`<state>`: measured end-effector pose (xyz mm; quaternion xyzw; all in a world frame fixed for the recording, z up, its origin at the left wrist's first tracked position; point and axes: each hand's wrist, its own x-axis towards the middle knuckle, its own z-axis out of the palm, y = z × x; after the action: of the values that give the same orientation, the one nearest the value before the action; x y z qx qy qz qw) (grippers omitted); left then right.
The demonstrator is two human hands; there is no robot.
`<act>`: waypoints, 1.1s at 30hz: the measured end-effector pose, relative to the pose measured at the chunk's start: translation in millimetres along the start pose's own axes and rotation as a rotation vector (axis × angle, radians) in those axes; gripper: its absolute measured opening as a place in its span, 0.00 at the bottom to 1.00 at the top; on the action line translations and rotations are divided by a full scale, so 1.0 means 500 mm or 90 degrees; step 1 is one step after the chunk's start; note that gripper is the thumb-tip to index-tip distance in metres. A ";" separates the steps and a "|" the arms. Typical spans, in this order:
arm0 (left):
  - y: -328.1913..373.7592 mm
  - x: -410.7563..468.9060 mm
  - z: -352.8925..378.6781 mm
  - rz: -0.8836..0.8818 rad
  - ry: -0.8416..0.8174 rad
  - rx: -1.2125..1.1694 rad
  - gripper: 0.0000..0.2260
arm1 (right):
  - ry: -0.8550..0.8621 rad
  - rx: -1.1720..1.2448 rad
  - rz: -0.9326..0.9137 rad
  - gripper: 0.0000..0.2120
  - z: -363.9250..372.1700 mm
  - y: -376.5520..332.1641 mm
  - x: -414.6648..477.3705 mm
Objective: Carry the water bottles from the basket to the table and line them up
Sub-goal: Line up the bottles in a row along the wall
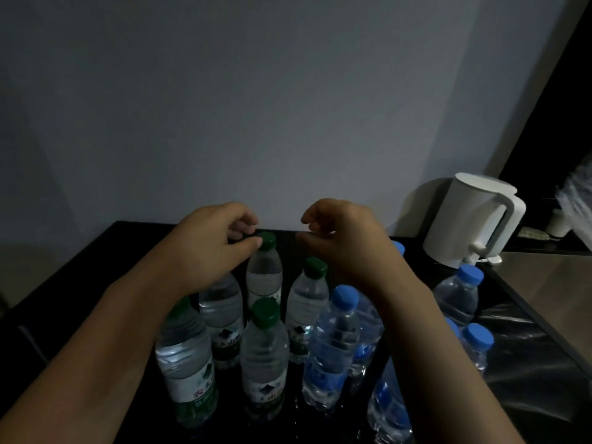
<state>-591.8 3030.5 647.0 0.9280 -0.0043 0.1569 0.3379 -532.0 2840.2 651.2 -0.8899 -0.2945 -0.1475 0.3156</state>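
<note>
- Green-capped water bottles [265, 347]: five stand upright in the left group. Four show their caps, and the fifth's cap is hidden under a hand.
- Blue-capped water bottles [333, 347]: at least six stand on the right. A forearm crosses that group, so the exact count cannot be told.
- White kettle [471, 216]: one, at the back right.
- Black table [96, 267]: one, under all the bottles.
- Hands: two, a left hand [208, 241] and a right hand [346, 241], both above the bottles.
- Small white object [557, 223]: one, beyond the kettle, too dim to tell what it is.
</note>
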 end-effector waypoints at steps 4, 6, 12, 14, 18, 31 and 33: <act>-0.045 -0.034 -0.005 0.003 0.020 0.001 0.11 | 0.009 0.033 -0.002 0.10 0.044 -0.023 -0.013; -0.069 -0.061 -0.007 0.005 0.030 0.002 0.11 | 0.014 0.050 0.001 0.09 0.064 -0.043 -0.028; -0.122 -0.140 -0.034 0.042 0.074 -0.003 0.11 | 0.062 0.068 -0.005 0.08 0.098 -0.106 -0.097; -0.130 -0.161 -0.037 0.053 0.087 -0.007 0.11 | 0.069 0.064 -0.001 0.10 0.106 -0.121 -0.119; -0.145 -0.197 -0.029 0.060 0.100 0.005 0.13 | 0.076 0.018 0.006 0.14 0.117 -0.133 -0.159; -0.172 -0.189 0.012 0.063 0.151 0.026 0.17 | 0.079 -0.032 0.024 0.15 0.162 -0.103 -0.196; -0.176 -0.186 0.019 0.063 0.181 0.016 0.15 | 0.087 -0.006 0.028 0.16 0.163 -0.098 -0.195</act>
<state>-667.6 3083.2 557.9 0.8993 -0.0002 0.3031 0.3153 -632.5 2882.0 568.9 -0.8855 -0.2524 -0.2022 0.3336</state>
